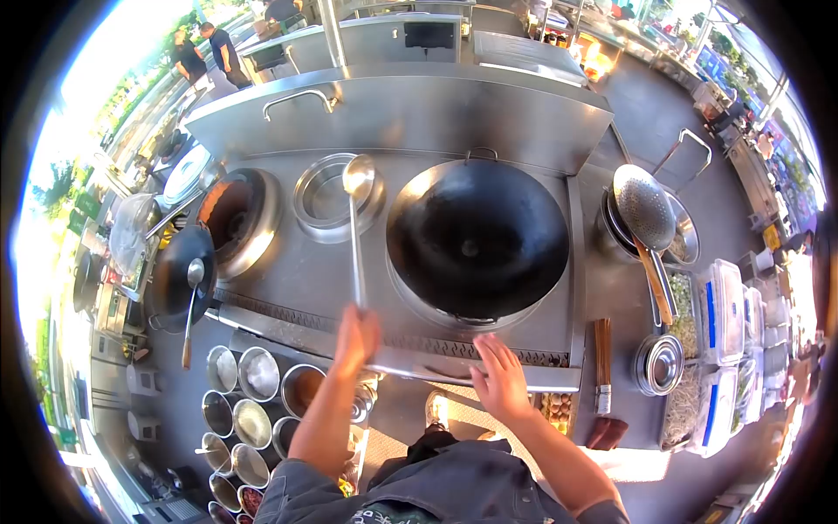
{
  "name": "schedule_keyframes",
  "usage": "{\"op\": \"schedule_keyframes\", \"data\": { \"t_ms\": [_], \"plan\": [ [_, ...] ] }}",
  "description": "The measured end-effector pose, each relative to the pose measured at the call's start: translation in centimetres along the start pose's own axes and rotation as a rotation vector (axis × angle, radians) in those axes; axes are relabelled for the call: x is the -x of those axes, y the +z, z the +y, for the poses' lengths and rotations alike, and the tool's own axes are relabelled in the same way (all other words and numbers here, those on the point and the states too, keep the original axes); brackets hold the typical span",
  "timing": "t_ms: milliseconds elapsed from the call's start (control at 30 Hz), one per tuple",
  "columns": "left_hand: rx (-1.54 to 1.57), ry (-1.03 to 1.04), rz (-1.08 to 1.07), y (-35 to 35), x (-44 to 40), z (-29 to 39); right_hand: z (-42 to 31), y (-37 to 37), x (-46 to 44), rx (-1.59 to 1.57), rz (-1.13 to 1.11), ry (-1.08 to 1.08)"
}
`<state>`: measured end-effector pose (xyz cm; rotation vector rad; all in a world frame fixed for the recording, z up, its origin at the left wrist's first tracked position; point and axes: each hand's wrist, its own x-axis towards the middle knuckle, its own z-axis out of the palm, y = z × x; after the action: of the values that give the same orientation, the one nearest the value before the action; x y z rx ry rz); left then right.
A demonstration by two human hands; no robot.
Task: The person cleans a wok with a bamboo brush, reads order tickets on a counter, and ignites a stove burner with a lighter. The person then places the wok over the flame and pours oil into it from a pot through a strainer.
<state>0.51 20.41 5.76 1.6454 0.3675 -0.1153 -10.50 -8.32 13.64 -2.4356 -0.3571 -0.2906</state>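
Observation:
My left hand (356, 342) is wrapped round the handle of a long metal ladle (356, 236), a little blurred. The ladle's bowl rests over a round metal pot (325, 196) at the back of the steel stove. At the stove's front edge, my right hand (501, 375) has its fingers apart and holds nothing. Just beyond it stands a large black wok (476, 240), empty inside, with a small loop handle at its near rim.
Seasoning containers (253, 424) stand at lower left, below a smaller wok (175, 279) holding a ladle. A perforated strainer (644, 208), brush (603, 367), stacked bowls (659, 365) and lidded plastic boxes (724, 314) are on the right. Two people stand far back left.

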Motion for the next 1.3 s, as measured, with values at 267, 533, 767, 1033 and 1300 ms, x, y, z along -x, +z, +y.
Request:
{"op": "schedule_keyframes", "data": {
  "t_ms": [267,533,767,1033,1300],
  "plan": [
    [-0.702,-0.017,0.243,-8.9,-13.7,1.2,4.2,8.5,-6.3,0.230,0.062,0.056],
    [0.849,-0.345,-0.190,-10.3,-17.6,0.7,7.8,10.9,-6.7,0.253,-0.071,0.186],
    [0.978,-0.289,-0.484,-11.1,-8.0,4.3,5.2,9.7,-7.2,0.231,0.009,0.155],
    [0.675,-0.384,-0.358,-9.4,5.6,9.9,4.8,9.8,-6.7,0.064,0.079,0.146],
    [0.004,-0.458,-0.382,-7.6,12.4,7.3,3.5,4.7,-1.4,-0.029,0.195,0.165]
  ]
}}
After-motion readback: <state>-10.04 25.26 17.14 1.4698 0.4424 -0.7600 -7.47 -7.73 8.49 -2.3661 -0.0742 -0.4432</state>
